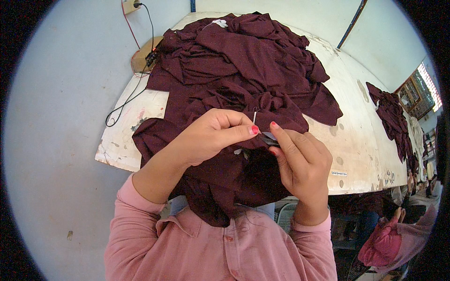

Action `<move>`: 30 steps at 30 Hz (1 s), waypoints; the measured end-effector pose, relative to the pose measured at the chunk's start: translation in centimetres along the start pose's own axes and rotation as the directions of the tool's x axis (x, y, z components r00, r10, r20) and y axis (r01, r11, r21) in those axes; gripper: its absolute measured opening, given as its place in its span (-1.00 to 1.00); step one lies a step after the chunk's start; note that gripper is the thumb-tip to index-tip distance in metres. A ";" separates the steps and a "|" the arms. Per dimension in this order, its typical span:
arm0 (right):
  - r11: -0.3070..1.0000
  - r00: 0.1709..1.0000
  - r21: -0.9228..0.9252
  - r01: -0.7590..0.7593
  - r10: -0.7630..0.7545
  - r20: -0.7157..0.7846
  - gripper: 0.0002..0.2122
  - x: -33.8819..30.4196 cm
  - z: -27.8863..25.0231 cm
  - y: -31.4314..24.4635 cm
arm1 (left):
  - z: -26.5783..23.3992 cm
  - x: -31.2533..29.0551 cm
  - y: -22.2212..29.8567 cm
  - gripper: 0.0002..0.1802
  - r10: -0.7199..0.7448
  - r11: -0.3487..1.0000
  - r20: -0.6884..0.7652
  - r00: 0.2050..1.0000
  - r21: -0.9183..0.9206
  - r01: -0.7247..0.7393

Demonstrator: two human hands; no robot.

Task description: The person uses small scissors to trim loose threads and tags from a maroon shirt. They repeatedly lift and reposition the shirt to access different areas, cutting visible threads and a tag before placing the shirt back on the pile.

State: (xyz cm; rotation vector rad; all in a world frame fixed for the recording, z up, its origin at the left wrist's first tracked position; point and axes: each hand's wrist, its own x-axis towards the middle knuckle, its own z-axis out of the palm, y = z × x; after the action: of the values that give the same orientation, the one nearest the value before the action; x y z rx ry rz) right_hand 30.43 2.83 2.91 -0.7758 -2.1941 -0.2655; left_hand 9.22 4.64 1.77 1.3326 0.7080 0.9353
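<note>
My left hand is closed in a pinch, thumb against forefinger, at a short thin white strip that stands up by the thumb tip. Close beside it, my right hand is closed around small dark metal snips, whose tips point toward the left thumb. Most of the snips is hidden by the fingers. Under both hands lies dark maroon cloth, which drapes over the table's near edge onto my lap. A small pale piece shows on the cloth below the left fingers.
A large heap of maroon cloth covers the middle of the worn white table. At its left edge sits a brown box with a black cable. More maroon cloth lies right; a person in pink sits at lower right.
</note>
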 end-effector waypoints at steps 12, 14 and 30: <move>1.000 1.000 0.001 0.015 -0.015 0.012 -0.64 0.1 -0.3 -0.2 | 0.0 0.2 -0.2 -0.81 0.009 0.994 0.061 0.998 -0.105 -0.002; 0.999 1.000 0.031 0.025 -0.025 0.008 -0.64 0.0 0.0 -0.1 | 0.0 0.1 -0.3 -0.81 0.008 0.993 0.062 0.998 -0.119 -0.001; 0.998 0.999 -0.047 0.033 -0.033 -0.007 -0.65 -0.1 -0.1 -0.3 | 0.0 0.1 -0.8 -0.84 -0.022 0.981 0.039 0.999 -0.190 0.029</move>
State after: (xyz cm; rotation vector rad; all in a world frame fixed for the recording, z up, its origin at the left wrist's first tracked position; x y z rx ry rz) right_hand 30.34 2.55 2.92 -0.7638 -2.2021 -0.3368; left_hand 9.36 4.77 1.01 1.1666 0.5900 0.9317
